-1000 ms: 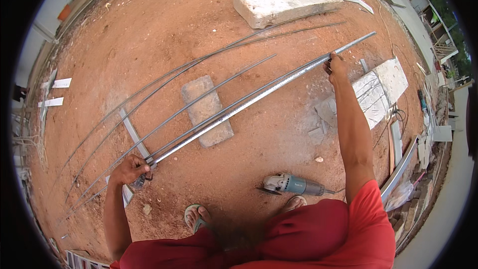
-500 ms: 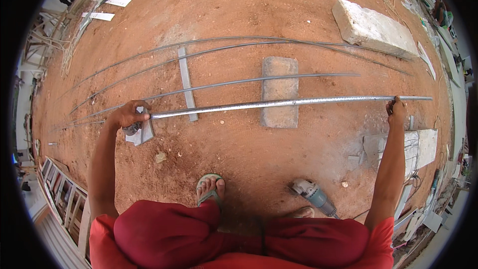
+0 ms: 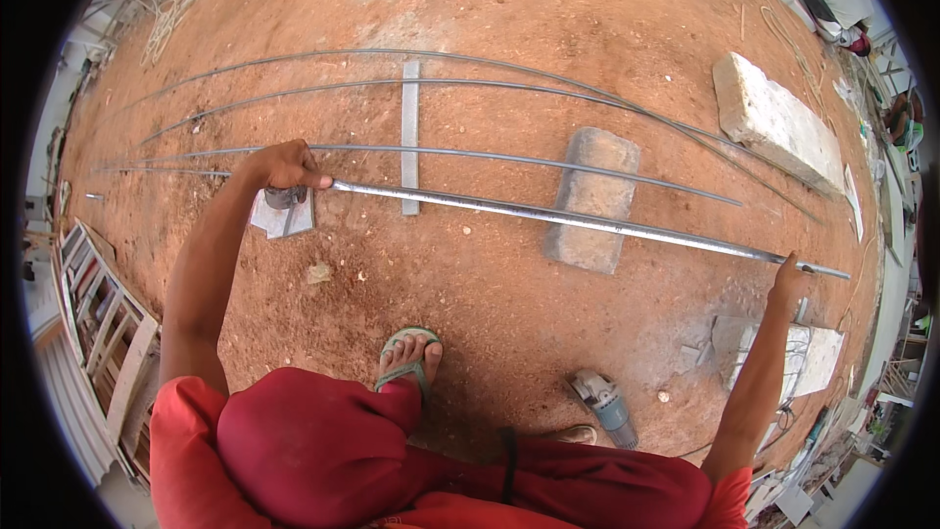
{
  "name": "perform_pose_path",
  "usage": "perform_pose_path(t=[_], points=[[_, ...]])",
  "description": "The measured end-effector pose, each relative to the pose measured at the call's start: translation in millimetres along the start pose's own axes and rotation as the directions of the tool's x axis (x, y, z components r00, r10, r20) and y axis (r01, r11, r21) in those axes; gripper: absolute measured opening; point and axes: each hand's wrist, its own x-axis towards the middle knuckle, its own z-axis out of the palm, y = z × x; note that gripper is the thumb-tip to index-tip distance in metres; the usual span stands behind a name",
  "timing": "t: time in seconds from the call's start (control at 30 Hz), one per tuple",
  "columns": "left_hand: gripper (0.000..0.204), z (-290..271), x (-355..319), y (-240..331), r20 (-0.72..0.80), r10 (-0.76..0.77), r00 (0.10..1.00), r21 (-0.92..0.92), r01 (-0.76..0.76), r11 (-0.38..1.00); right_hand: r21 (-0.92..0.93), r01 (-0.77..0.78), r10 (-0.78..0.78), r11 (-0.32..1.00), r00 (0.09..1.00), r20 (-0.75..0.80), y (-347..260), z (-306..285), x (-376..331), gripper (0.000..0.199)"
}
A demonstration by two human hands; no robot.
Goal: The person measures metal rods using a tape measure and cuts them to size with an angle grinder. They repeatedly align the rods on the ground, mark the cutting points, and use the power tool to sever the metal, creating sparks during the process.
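Got the long silvery strip [image 3: 490, 206] gripped near both ends — by left hand [image 3: 286, 167] around 10 o'clock, by right hand [image 3: 791, 279] about 3 — running lengthwise between, equally close to each.

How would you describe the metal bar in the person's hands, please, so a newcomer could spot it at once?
On the reddish dirt, find the rectangular grey-brown block right of centre. Crossing over it in this view is the metal bar, spanning from left hand to right hand. Unlike the dull grey rods beyond, it is bright silver and held.
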Motion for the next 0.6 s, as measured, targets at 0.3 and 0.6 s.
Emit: perform_pose_path(t=[0.3, 0.6], points=[[0.058, 1, -1, -4, -0.006, -0.030, 1.000, 0.055, 0.030, 0.998, 0.335, 0.907, -0.860, 0.255, 0.054, 0.508, -149, -9, -221, 0.032], [0.053, 5, 0, 8, 0.011, 0.070, 0.997, 0.028, -0.070, 0.997, 0.381, 0.868, -0.805, 0.317, 0.034, 0.593, -146, 13, -224, 0.042]])
